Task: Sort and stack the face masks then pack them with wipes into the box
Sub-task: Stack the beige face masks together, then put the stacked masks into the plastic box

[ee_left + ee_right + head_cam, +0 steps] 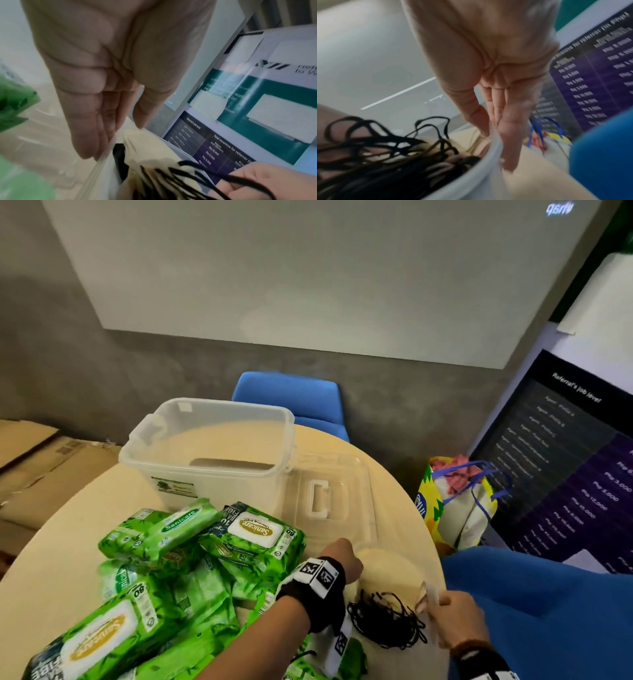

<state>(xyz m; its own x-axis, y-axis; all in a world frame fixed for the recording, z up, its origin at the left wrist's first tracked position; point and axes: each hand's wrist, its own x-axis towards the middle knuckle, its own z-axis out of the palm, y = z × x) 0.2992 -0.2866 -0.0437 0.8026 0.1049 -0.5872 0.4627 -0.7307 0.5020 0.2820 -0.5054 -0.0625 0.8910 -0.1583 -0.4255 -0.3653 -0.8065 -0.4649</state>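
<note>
A clear plastic bag of cream face masks (390, 577) with tangled black ear loops (383, 621) lies at the table's near right edge. My left hand (342, 556) pinches the bag's far edge between thumb and straight fingers (96, 146). The bag's near edge is pinched by my right hand (442, 604), thumb against fingers (508, 135). Green wipes packs (253, 535) lie heaped to the left of the bag. Behind them stands the clear plastic box (239, 487), open, with its lid (325, 498) lying flat on its right.
The round beige table (51, 559) drops off just right of the bag. A blue chair (291, 395) stands behind the box. On the floor to the right sits a full yellow shopping bag (455, 501). Flattened cardboard (41, 467) lies at the left.
</note>
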